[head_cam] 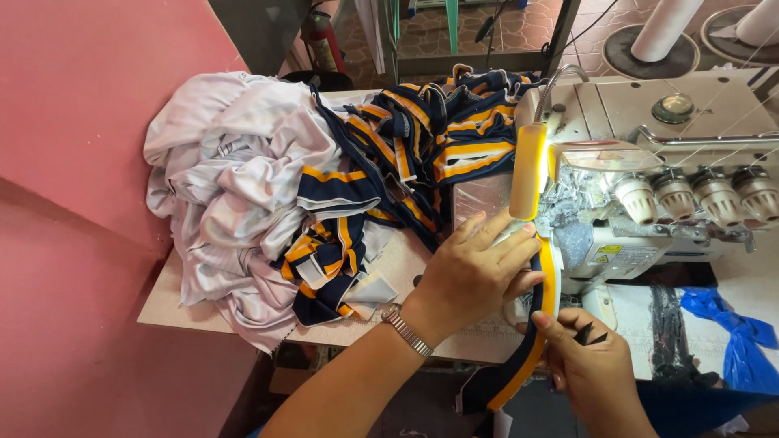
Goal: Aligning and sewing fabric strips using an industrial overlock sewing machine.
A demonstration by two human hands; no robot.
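Both hands, left point(475, 272) and right point(592, 361), pinch a navy-orange band point(540, 324) at the worktable point(187, 304) beside pink walls point(89, 105).

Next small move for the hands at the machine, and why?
Probably ease the navy and yellow strip forward under the lit needle area. The left hand presses it flat at the machine's front and the right hand holds the trailing length, so it looks lined up for feeding.

navy-and-yellow striped band point(531, 341), perhaps pale lilac cloth point(235, 178)
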